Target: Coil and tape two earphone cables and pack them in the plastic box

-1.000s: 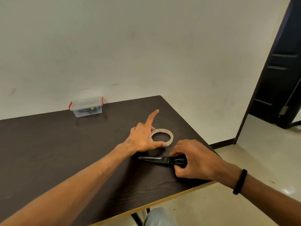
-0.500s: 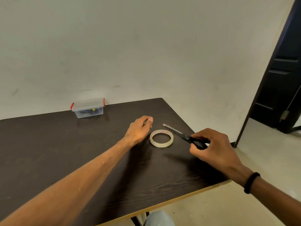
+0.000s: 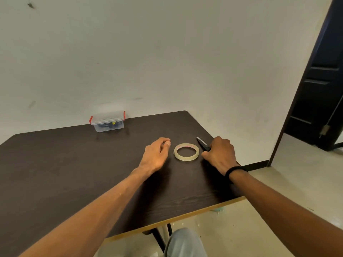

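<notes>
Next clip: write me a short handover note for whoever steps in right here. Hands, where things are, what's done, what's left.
Left hand: loosely curled, holding nothing, beside the tape roll.
Right hand: gripping the scissors, blades on the table.
Plastic box: lid on, at the far edge by the wall, dark items inside.
Done: apparently the packing, though contents are unclear.
Left: release scissors; verify the box.

Lidded clear plastic box (image 3: 107, 121) holds dark earphone cables (image 3: 106, 125) at table's far edge.
</notes>
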Tool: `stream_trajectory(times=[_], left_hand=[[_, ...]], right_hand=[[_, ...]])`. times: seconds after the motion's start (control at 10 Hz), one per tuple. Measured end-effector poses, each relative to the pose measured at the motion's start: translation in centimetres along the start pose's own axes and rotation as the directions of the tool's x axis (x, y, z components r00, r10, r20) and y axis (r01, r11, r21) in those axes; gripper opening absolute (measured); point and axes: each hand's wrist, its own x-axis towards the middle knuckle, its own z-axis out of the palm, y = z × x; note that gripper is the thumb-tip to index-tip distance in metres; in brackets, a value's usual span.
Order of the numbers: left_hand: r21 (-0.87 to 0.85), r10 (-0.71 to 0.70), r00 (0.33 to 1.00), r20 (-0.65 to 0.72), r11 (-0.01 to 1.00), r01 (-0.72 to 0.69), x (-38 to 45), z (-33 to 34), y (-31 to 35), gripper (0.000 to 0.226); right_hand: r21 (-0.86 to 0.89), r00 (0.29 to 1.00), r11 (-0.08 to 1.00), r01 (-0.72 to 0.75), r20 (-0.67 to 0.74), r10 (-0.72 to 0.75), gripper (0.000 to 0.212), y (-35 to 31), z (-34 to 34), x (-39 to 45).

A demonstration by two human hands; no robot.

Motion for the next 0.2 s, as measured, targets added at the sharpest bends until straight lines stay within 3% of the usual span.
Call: stream_trajectory(times=[0.1, 0.2], left_hand=[[0.120, 0.011, 1.000, 0.003, 0.993, -0.011, -1.9, -2.0, -1.2, 0.034], [0.333, 0.124, 0.992, 0.007, 0.935, -0.119, -5.1, -3.4, -3.0, 0.028]], right_hand=[[-0.024, 1.000, 1.000, 0.009, 0.014, -0.009, 0.020, -0.1, 0.1, -0.4], [0.017, 0.999, 0.999, 0.035, -0.027, -0.035, 0.027, 0.2, 0.1, -0.9]])
